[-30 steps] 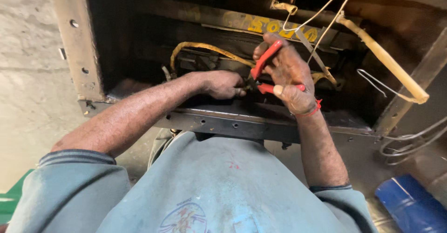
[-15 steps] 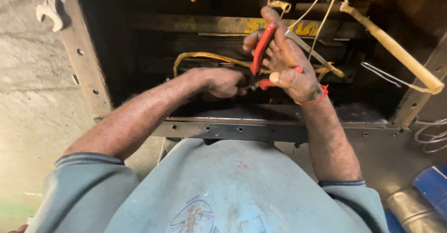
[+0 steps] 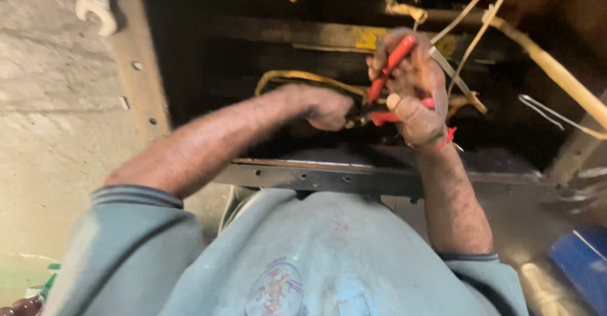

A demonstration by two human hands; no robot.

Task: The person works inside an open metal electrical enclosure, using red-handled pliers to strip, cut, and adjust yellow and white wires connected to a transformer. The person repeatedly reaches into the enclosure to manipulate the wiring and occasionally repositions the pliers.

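The right hand (image 3: 414,104) is squeezing red pliers (image 3: 387,85); the left hand (image 3: 329,107) is pinching a yellow wire (image 3: 297,77) (steadying it at the jaws).

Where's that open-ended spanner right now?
In the head view, the spanner lies at the top left on the concrete floor, just outside the metal frame, far from both hands.

Pliers (image 3: 387,91): we see red-handled pliers, handles spread in a V, upper handle slanting up to the right, dark nose pointing left.
Yellow cable (image 3: 297,78): we see it arching left of the nose, inside the dark cabinet.
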